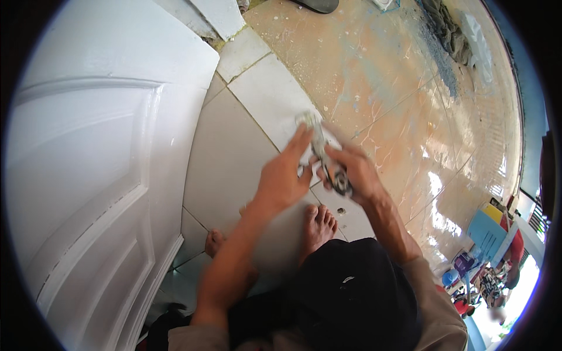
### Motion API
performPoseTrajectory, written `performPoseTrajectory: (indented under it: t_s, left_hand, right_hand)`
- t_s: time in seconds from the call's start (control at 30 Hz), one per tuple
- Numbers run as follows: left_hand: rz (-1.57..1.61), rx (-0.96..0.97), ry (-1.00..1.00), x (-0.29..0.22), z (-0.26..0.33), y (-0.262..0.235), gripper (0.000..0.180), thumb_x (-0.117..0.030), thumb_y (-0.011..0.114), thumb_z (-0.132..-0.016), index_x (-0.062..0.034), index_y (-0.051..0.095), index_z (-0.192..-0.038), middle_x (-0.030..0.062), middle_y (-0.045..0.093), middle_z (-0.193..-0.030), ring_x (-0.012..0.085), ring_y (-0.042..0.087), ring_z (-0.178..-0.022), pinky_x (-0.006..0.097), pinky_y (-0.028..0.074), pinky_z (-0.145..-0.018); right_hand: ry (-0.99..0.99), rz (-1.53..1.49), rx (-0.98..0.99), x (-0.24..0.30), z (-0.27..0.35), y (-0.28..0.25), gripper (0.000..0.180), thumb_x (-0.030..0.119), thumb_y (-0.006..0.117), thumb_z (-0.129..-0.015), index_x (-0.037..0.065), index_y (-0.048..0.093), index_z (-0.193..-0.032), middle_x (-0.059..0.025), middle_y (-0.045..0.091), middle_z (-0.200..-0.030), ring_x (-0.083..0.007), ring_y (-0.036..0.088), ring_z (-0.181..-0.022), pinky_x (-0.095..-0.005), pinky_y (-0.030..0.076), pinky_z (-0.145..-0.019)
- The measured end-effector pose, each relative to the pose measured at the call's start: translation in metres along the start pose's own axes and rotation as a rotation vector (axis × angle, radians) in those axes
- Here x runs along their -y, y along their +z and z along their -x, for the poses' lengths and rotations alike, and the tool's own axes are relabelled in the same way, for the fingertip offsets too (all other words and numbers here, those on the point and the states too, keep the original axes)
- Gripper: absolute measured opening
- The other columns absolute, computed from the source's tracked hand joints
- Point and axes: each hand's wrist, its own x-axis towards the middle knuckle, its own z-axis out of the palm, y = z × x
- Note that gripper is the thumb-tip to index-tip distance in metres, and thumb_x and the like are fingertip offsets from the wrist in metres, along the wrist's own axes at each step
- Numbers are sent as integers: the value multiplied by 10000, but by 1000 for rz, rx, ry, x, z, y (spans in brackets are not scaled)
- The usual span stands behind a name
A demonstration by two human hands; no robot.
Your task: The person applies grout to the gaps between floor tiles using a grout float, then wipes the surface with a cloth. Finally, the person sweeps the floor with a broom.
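Note:
In front of me, above the floor, I hold a slim metallic grey piece [318, 141], smeared by motion, so its kind is unclear. Its near end [341, 182] is darker and rounded. My right hand [358, 173] wraps around its lower half from the right, fingers closed on it. From the left, my left hand [285, 178] reaches to its far end, the fingertips pressed against a pale, blurred part there. Just below the left fingers is a small shiny bit that I cannot make out.
A white panelled door [88, 134] fills the left side. Pale tiles [228, 158] meet a stained orange-brown floor [374, 64]. A dark sandal [319, 4] and crumpled cloth [448, 29] lie farther off. Clutter [468, 257] and people are at right; my bare foot [319, 228] is below.

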Motion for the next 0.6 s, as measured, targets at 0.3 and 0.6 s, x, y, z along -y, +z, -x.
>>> performPoseTrajectory:
  t_s: [0.3,0.6]
  left_hand:
    - [-125,-94,-35,5,-26,-20,789,-62,716,-831,-117,431,-1564,181,443,-1601,417,593,-1286,446,564,-937]
    - [-63,-185,-55,0,12,3,725,-41,705,-837,-91,483,-1525,203,492,-1558,390,636,-1249,402,575,-938]
  right_hand:
    - [54,-476,-6,-11,-40,29,590,133,406,-1087,132,237,-1652,-114,607,-966,-183,566,-664,-321,469,-519]
    - [230,-669,98,-17,-34,25,297,153,389,-1104,74,468,-1379,-77,557,-970,-99,467,-627,-224,380,-456]
